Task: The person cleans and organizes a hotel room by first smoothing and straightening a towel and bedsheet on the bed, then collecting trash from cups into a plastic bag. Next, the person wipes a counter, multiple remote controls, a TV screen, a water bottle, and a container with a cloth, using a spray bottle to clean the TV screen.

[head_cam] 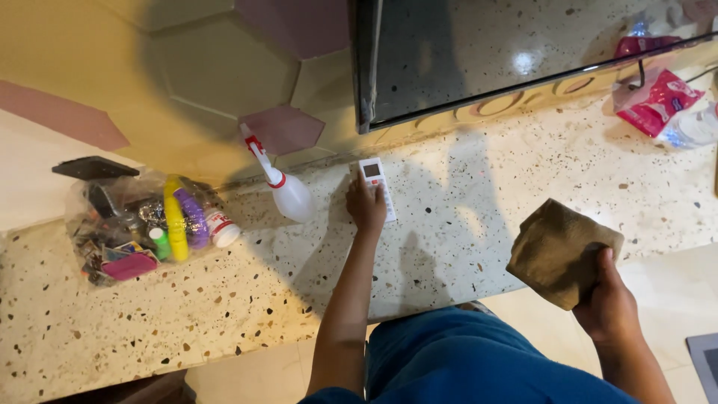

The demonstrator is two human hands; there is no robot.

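Fingers (pixel 357 196) closed on white remote (pixel 378 184) beside spray bottle (pixel 288 191); right hand (pixel 609 299) gripping brown cloth (pixel 559 251).

Left hand (pixel 366 207) reaches forward, fingers curled down; right hand (pixel 609 299) stays back, fingers clenched.

One remote (pixel 376 185), one cloth (pixel 559 251), one spray bottle (pixel 283 185)

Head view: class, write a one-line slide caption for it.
Left hand rests on a white remote beside a spray bottle; right hand holds a brown cloth.
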